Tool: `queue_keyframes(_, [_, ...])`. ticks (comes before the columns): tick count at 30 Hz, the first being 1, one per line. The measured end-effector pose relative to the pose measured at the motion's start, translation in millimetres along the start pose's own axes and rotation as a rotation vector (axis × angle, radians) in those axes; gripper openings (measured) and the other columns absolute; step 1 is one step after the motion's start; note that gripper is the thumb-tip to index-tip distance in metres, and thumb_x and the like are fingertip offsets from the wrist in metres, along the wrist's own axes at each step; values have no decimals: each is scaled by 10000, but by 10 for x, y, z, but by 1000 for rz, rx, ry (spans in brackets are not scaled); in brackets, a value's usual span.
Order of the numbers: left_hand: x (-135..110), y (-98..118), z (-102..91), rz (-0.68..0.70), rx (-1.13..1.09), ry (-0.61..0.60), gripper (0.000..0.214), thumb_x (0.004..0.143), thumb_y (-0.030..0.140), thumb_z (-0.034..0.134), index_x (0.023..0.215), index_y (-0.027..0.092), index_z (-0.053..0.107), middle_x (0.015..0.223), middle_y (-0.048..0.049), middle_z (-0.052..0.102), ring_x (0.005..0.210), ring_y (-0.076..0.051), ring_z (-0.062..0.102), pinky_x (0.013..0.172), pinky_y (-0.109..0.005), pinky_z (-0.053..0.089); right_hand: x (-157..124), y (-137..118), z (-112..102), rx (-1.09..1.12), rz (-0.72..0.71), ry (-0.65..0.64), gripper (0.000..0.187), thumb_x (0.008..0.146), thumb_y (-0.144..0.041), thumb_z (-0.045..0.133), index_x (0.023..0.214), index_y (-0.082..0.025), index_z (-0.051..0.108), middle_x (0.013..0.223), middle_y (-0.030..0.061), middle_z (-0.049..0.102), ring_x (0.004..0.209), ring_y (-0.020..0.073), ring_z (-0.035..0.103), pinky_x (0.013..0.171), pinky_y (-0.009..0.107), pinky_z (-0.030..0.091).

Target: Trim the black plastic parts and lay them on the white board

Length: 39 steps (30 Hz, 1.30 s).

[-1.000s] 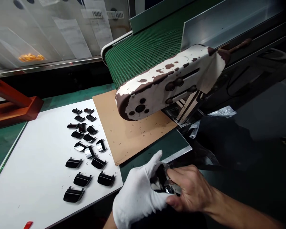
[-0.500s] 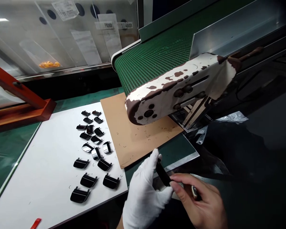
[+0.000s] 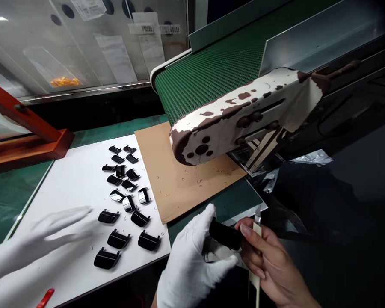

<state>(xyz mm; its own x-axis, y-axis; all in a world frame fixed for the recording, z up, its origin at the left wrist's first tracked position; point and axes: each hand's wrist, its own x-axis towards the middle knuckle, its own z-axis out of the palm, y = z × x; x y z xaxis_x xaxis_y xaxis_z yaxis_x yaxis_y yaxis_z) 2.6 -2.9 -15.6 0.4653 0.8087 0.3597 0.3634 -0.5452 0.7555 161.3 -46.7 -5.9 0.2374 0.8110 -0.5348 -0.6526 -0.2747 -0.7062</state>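
In my gloved left hand [image 3: 192,261] is a glossy black plastic part [image 3: 225,235], its left end gripped between the thumb side and the fingers. My bare right hand [image 3: 269,261] has its fingertips at the right end of the same part. That hand also holds a craft knife [image 3: 256,256] with a pale handle, its metal blade pointing up. To the left, several similar black parts with small tabs, such as one black part [image 3: 149,241], lie on the white board [image 3: 60,188].
Another person's gloved hand [image 3: 41,239] reaches over the board from the left. A brown cardboard sheet [image 3: 176,201] with small curled trimmings lies below the green conveyor belt [image 3: 211,77]. A red-handled object [image 3: 45,298] rests at the front left, and an orange frame [image 3: 48,145] stands behind.
The black part has turned so its broad face shows. My right hand has rotated, bringing the knife upright into view. Another person's gloved hand has come in from the left.
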Motion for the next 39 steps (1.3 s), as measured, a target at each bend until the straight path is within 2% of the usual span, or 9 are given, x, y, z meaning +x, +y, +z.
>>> queue_keyframes(6, [-41,-56,25,12,12,5,763,847,380,697,1471,236,283,1327,-128,595,1176,-246,615,969,-386,557,1,15,5,106,33,37,340,540,-379,912,698,-167,697,499,-123,349,361,-21,146,262,89,198])
queue_keyframes(10, [-48,-68,12,14,4,1,770,835,358,711,1471,241,294,1353,-132,579,1196,-262,603,988,-398,542,12,14,24,102,58,7,327,552,-378,908,696,-168,702,461,-130,316,363,-18,131,263,86,196])
queue_keyframes(17, [-32,-59,-15,-46,-116,8,757,830,384,718,1461,278,313,1341,-106,591,1179,-255,618,984,-395,543,1,-4,11,70,11,10,336,572,-399,894,692,-168,680,516,-112,366,369,-22,142,276,92,192])
queue_keyframes(22, [-21,-45,3,-57,-179,25,762,831,399,714,1467,301,306,1330,-100,597,1186,-261,612,990,-421,535,7,13,22,42,-23,-10,329,596,-422,876,703,-181,678,489,-116,335,370,-12,149,285,94,193])
queue_keyframes(25, [9,-43,-66,-97,-240,-34,790,796,435,738,1458,292,330,1325,-104,600,1189,-272,610,992,-421,532,24,-14,18,-7,-49,-23,332,614,-434,863,690,-175,670,530,-94,411,363,-20,178,292,99,199])
queue_keyframes(29, [53,-71,-217,-25,-209,-163,865,738,426,790,1459,295,330,1349,-107,584,1206,-285,594,1025,-434,502,58,-124,-1,-74,-58,-59,346,597,-424,872,679,-165,658,599,-52,524,353,-26,198,288,113,182])
queue_keyframes(31, [66,-86,-249,27,-130,-208,876,731,393,806,1458,290,330,1354,-111,577,1203,-282,594,1016,-420,509,74,-179,-3,-109,-22,-108,358,595,-434,871,675,-158,656,527,-74,470,350,-21,169,284,112,160])
queue_keyframes(35, [82,-78,-194,138,-1,-246,787,785,311,771,1447,269,346,1313,-104,611,1184,-261,601,1012,-402,509,104,-233,11,-171,76,-205,392,600,-479,854,684,-159,644,399,-153,220,344,-5,97,280,110,129])
queue_keyframes(39, [105,-8,-145,183,-9,-251,632,874,319,671,1428,252,374,1219,-95,663,1072,-230,653,932,-366,547,129,-243,26,-221,83,-226,398,622,-497,831,706,-163,631,382,-152,241,337,1,108,284,120,132])
